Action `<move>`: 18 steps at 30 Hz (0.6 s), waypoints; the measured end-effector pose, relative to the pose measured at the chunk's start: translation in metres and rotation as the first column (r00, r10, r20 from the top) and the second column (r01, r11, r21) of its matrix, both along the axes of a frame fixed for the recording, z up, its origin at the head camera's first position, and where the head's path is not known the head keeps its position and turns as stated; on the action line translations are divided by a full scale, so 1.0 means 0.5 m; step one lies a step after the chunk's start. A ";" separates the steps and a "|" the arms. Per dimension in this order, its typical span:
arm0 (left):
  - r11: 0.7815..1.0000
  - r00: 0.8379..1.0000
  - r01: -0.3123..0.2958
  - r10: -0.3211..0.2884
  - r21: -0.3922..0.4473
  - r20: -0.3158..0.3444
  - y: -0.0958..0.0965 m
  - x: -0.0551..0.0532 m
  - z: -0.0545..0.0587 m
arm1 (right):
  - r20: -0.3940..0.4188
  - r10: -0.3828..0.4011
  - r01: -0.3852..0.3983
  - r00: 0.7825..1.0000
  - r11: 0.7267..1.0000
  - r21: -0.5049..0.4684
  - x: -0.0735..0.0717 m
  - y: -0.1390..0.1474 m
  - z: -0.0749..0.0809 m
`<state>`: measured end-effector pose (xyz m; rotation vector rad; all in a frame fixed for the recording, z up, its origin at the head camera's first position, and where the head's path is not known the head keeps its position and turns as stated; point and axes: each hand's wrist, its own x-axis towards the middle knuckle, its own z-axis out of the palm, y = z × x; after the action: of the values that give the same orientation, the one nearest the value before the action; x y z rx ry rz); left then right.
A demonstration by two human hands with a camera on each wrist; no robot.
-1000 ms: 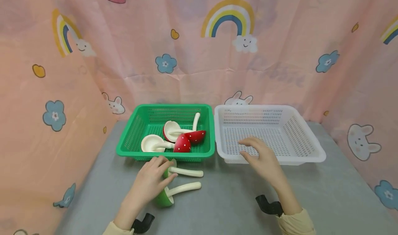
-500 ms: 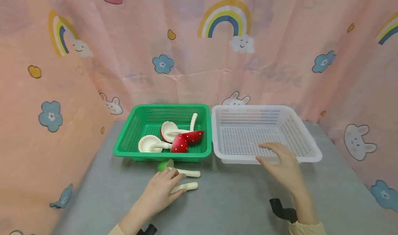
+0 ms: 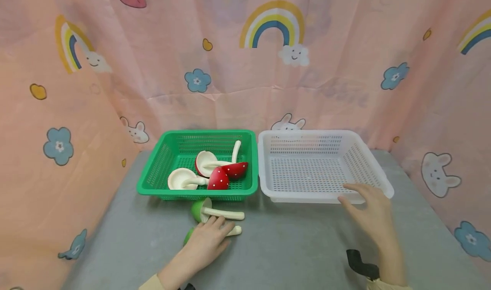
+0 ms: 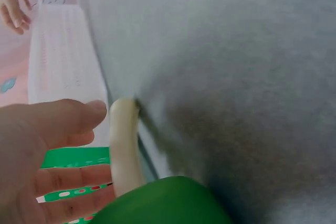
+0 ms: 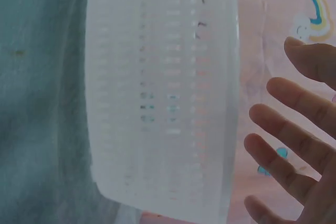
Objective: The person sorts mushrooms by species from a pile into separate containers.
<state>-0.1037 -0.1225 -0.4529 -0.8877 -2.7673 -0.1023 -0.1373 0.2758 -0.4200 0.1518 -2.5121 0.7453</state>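
Observation:
Two toy mushrooms with green caps and cream stems lie on the grey table in front of the green basket. My left hand (image 3: pixel 209 243) is over the nearer green mushroom (image 3: pixel 237 230), covering most of it in the head view. Seen from the left wrist, its stem (image 4: pixel 125 145) stands just past the thumb tip, in front of the loosely extended fingers (image 4: pixel 79 179). The farther green mushroom (image 3: pixel 222 213) lies just beyond that hand. My right hand (image 3: pixel 370 211) hovers, fingers spread and holding nothing, by the front right of the white basket (image 3: pixel 326 197).
The green basket (image 3: pixel 199 192) holds several red toy mushrooms (image 3: pixel 218 179) with white dots and pale undersides. Directly to its right stands the white basket. A pink patterned curtain (image 3: pixel 245 89) hangs behind and along both sides of the grey table (image 3: pixel 291 247).
My left hand has moved down and right from the farther green mushroom to the nearer one. My right hand has drifted rightward. Both baskets shift slightly left as the head view turns.

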 end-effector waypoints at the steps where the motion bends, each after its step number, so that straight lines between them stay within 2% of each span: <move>1: 1.000 1.000 0.005 -0.005 -0.005 -0.007 0.000 0.001 -0.002 | 0.012 -0.017 0.017 1.000 1.000 0.002 0.001 0.005 -0.002; 4: 1.000 0.999 0.015 -0.015 -0.018 -0.031 0.000 0.002 -0.009 | 0.033 -0.064 0.063 0.997 0.998 0.019 0.005 0.013 -0.006; 11: 1.000 0.999 0.011 -0.012 -0.014 -0.030 0.001 0.001 -0.020 | 0.005 -0.109 0.108 0.994 0.993 0.055 0.006 0.021 -0.016; 18: 1.000 0.995 -0.006 0.004 -0.020 -0.104 0.001 0.000 -0.032 | 0.038 -0.138 0.135 0.990 0.988 0.075 0.003 0.025 -0.020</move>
<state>-0.1036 -0.1221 -0.4687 -0.8658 -2.6790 -0.0262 -0.1359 0.2884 -0.4298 -0.0120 -2.5613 0.6084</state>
